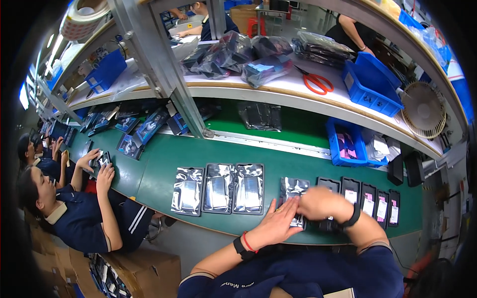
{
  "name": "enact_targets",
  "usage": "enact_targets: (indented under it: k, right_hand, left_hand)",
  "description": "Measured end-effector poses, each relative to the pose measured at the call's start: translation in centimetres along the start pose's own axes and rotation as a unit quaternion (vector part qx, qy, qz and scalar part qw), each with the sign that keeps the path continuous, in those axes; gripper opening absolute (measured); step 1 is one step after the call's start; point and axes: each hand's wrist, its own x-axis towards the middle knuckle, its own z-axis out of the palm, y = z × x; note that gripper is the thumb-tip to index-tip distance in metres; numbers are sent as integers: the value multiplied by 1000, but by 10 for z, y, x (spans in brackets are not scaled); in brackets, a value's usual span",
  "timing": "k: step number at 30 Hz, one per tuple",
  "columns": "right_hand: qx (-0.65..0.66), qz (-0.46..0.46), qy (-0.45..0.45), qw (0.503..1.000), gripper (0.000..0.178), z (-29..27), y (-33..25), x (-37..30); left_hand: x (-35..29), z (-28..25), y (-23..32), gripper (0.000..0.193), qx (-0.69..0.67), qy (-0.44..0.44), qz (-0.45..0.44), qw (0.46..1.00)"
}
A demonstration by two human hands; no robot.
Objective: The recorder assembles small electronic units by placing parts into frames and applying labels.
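My left hand (276, 223) lies with its fingers stretched out over the lower part of a shiny silver packet (294, 186) on the green bench. Beside it my right hand (322, 203) is curled at the packet's right edge; its fingertips are hidden, so what they pinch cannot be seen. To the left, three black trays (202, 211) stand in a row, each with a silver packet (249, 187) on it. On the right, several more black trays (328, 184) form a row, some holding pieces with white and pink labels (368, 202).
A shelf (318, 98) above the bench carries bagged parts (233, 52), orange scissors (318, 83), a blue bin (372, 87) and a fan (423, 109). Beneath stands a blue bin (346, 158) with pink pieces. A co-worker (79, 213) handles a dark item at left, near a cardboard box (149, 273).
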Motion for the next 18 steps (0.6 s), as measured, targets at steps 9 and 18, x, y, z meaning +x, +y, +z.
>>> enact_targets:
  k: [9,18]
  right_hand:
    - [-25,11,221,975,77,-85,66,210]
    - [-115,57,199,972,38,-79,78,221]
  left_hand:
    - [-10,-5,-2,67,105,22,-32,994]
    - [-21,-40,-27,75,192,18,-157,969]
